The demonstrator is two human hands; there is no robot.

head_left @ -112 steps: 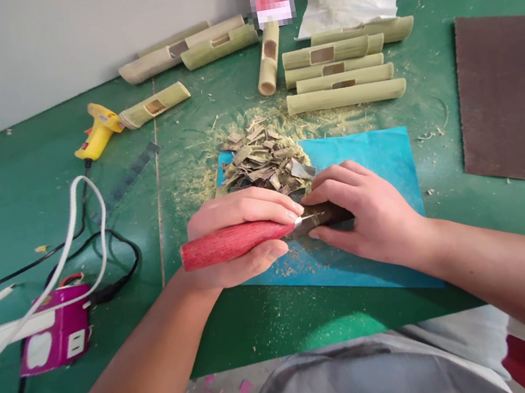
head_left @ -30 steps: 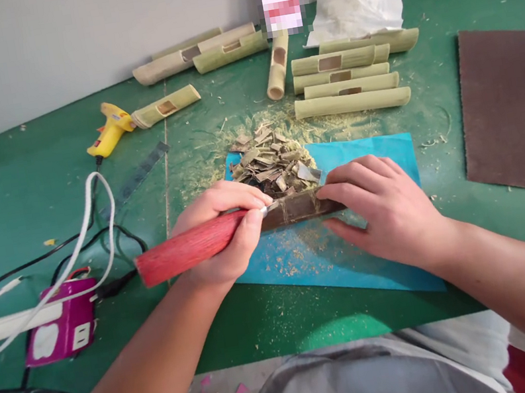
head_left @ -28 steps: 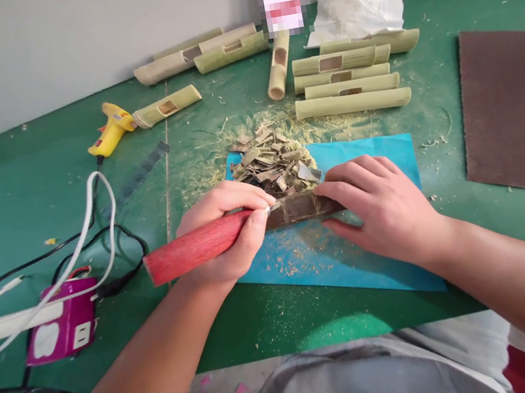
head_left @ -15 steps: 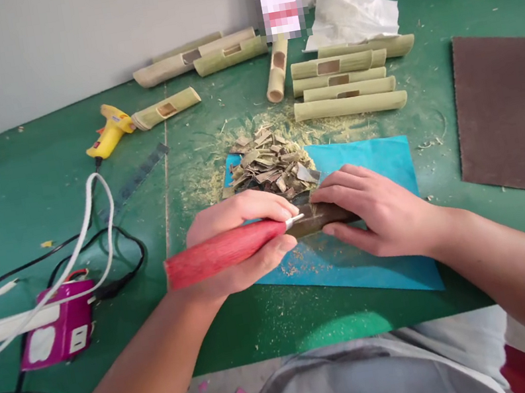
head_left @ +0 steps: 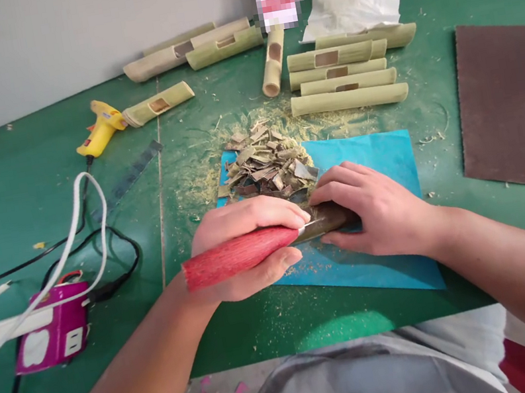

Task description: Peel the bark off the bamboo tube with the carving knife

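My left hand (head_left: 242, 227) is closed around a carving knife with a red wooden handle (head_left: 237, 256). Its thin metal blade (head_left: 309, 223) points right and meets the top of a dark brown bamboo piece (head_left: 331, 217). From the other side, my right hand (head_left: 370, 208) grips that piece, fingers over the far side and thumb at the near side. Under the bamboo lies a blue sheet (head_left: 376, 275) dusted with small shavings. A heap of brown bamboo chips (head_left: 267, 165) sits just beyond my hands. The blade's very tip is hard to make out.
Cut bamboo tubes (head_left: 349, 99) lie at the back, several with rectangular openings. A yellow glue gun (head_left: 100, 129) and a clear ruler (head_left: 128, 178) are to the left. Cables run to a purple power strip (head_left: 53, 332). On the right lies a brown sheet (head_left: 512, 108).
The knife and my left hand have moved right and slightly down, with the blade now further along the bamboo piece. My right hand stays around the piece. The view has shifted slightly.
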